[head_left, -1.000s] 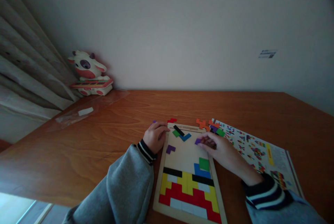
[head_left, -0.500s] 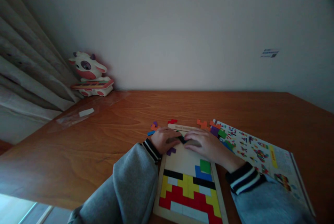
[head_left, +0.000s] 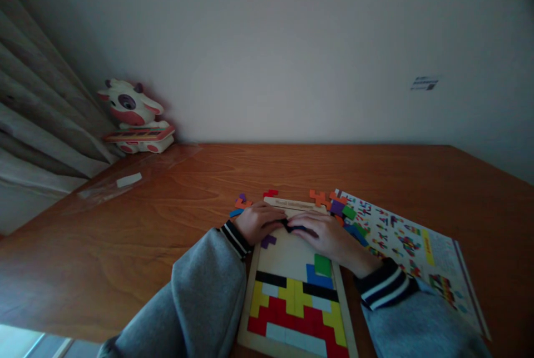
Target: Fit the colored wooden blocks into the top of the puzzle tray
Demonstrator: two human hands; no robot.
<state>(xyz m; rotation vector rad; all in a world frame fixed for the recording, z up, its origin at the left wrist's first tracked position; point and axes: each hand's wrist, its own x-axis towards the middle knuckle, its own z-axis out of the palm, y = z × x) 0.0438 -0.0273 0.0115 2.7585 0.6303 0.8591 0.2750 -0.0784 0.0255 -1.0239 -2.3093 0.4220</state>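
Observation:
Both hands meet over the upper part of a wooden puzzle board. My left hand and my right hand have their fingers closed around a dark piece, one at each end. A purple piece lies on the board beside my left hand. Below my right hand, a green piece and a blue piece sit at the right side. Red, yellow, white and black pieces fill the lower part of the board.
Loose orange pieces and a purple piece lie at the board's upper right, by a printed sheet. More pieces lie at its upper left. A cow toy and clear plastic are at the left.
The whole view has shifted slightly, so things appear further left. The dark piece between my hands now looks flatter, and my right fingers are lower and closer over it.

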